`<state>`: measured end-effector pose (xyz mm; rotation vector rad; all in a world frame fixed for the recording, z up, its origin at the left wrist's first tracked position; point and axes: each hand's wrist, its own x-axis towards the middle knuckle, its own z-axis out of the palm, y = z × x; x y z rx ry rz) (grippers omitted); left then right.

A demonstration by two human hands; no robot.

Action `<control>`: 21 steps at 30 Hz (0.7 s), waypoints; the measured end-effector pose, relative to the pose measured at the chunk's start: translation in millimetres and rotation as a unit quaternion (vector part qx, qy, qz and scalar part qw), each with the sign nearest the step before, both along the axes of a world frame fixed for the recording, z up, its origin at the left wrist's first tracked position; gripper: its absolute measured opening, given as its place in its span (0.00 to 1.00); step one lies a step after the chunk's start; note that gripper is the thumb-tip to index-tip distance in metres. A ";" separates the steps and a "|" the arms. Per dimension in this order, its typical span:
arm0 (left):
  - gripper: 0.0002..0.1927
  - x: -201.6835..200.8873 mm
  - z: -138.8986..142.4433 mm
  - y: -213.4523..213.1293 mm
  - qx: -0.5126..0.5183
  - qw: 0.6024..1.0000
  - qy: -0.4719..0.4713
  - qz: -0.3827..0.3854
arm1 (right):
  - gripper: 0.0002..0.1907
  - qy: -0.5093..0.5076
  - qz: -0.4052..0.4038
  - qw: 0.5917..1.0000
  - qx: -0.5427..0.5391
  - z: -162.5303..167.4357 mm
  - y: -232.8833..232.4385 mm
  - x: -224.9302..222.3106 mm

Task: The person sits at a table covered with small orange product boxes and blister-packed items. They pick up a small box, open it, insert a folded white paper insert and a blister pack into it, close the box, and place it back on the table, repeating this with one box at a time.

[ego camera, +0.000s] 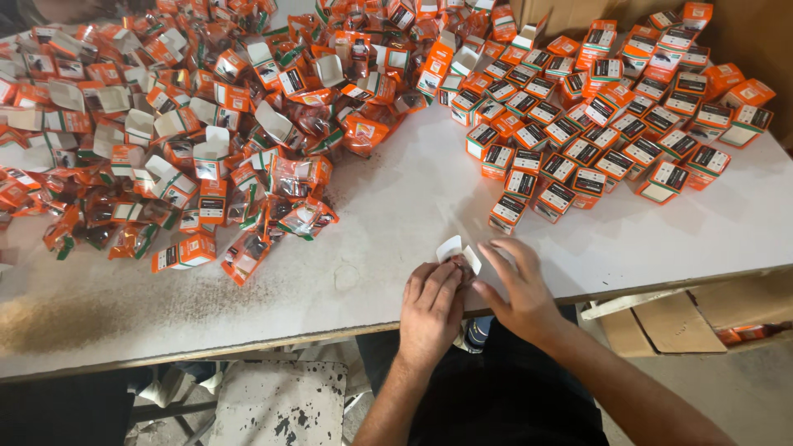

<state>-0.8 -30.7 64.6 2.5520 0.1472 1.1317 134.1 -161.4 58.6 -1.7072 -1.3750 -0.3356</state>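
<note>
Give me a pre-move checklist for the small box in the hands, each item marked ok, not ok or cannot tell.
1. Both hands on the box: left hand covers it from above and right hand presses its side. Ok.
2. Flaps of the small box shut: white flaps stand open above the fingers. Not ok.
3. Contents seated inside: hidden under the fingers. Cannot tell.
4. Bare white table around the hands: nothing lies right beside them. Ok.
5. Closed boxes to the right sit in a tidy group with room at the near edge. Ok.
6. Supply of open boxes and packets on the left: plenty within view. Ok.
</note>
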 end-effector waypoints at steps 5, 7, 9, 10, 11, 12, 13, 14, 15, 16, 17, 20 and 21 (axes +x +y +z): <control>0.21 3.5 -7.1 5.0 -0.038 0.999 -0.004 -0.019 | 0.24 0.029 0.018 0.999 -0.039 -5.4 0.7 5.2; 0.22 4.5 -9.0 7.9 -0.059 0.998 -0.006 -0.035 | 0.27 0.043 0.031 0.998 -0.029 -4.6 5.0 4.8; 0.22 6.1 -10.3 8.9 -0.067 0.997 -0.010 -0.037 | 0.26 -0.009 0.023 0.998 -0.058 -3.6 8.3 4.3; 0.22 6.2 -10.8 9.3 -0.070 0.997 -0.012 -0.038 | 0.26 -0.036 0.019 0.997 -0.072 -3.8 10.2 3.9; 0.22 6.3 -11.4 8.7 -0.066 0.997 -0.011 -0.033 | 0.25 -0.030 0.028 0.997 -0.061 -4.9 11.6 4.1; 0.22 6.3 -11.9 8.5 -0.062 0.998 -0.013 -0.026 | 0.24 -0.026 0.037 0.998 -0.049 -6.6 13.4 5.2; 0.22 6.4 -12.8 7.7 -0.058 0.998 -0.014 -0.021 | 0.22 -0.021 0.045 0.998 -0.039 -9.1 14.5 6.5; 0.22 5.8 -13.7 6.7 -0.085 0.996 0.000 -0.010 | 0.20 0.010 0.044 0.998 -0.046 -12.6 15.9 7.6; 0.22 5.9 -14.6 6.1 -0.111 0.994 0.012 0.002 | 0.17 0.041 0.044 0.997 -0.052 -16.7 18.6 9.6; 0.22 5.7 -15.7 6.0 -0.135 0.991 0.024 0.013 | 0.15 0.072 0.043 0.995 -0.056 -21.0 21.4 11.1; 0.21 5.7 -16.8 6.6 -0.142 0.990 0.022 0.000 | 0.13 0.103 0.052 0.992 -0.052 -25.6 24.2 12.4; 0.20 3.9 -20.7 10.4 -0.134 0.991 0.027 -0.018 | 0.13 0.260 0.058 0.962 -0.053 -35.5 33.7 11.9; 0.20 3.4 -22.6 10.4 -0.115 0.993 0.037 -0.012 | 0.17 0.356 0.044 0.931 -0.064 -36.3 33.6 12.3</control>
